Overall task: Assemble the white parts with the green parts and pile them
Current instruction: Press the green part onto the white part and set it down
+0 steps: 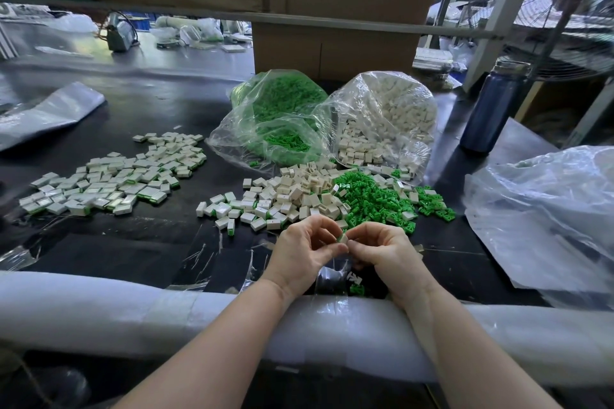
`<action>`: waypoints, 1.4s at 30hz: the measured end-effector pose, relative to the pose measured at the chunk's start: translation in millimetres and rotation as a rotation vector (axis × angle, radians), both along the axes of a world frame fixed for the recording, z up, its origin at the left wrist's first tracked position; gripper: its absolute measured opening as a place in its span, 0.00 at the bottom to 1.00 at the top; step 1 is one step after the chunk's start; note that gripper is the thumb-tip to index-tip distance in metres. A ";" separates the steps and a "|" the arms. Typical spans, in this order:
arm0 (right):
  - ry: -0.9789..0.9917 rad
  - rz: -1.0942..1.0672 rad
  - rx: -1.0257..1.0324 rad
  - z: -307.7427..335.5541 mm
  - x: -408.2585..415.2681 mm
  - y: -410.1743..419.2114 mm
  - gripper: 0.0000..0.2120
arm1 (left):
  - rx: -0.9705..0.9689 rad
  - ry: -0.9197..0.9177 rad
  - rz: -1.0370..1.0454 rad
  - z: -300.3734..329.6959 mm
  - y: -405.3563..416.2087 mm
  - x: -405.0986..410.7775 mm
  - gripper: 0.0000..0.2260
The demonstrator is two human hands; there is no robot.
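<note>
My left hand and my right hand meet over the dark table, both pinching one small white part with a green edge between their fingertips. Just beyond them lies a heap of loose white parts and, to its right, a heap of loose green parts. A spread of assembled white-and-green pieces covers the table at the left. Two green parts lie under my right wrist.
An open clear bag of green parts and one of white parts stand behind the heaps, before a cardboard box. A blue bottle stands right. Crumpled plastic lies far right. A padded white roll lines the near edge.
</note>
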State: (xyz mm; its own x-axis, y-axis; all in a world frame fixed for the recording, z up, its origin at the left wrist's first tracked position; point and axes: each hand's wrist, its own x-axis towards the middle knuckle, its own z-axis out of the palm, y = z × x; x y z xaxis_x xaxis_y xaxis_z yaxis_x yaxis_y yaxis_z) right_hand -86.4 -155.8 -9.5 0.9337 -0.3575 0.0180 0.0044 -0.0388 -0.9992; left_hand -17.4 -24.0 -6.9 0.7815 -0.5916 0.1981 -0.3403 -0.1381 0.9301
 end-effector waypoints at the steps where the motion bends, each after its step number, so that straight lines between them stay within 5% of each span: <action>1: 0.001 -0.002 0.005 -0.2 0.1 0.0 0.13 | 0.001 0.005 -0.006 -0.5 -0.1 0.3 0.10; 31: 0.011 0.029 0.040 3.8 -2.0 1.7 0.12 | -0.035 0.035 -0.054 -1.2 0.7 -0.1 0.08; 42: 0.004 0.004 0.056 2.6 -1.2 0.1 0.15 | 0.100 -0.085 -0.031 -9.5 -1.6 0.5 0.12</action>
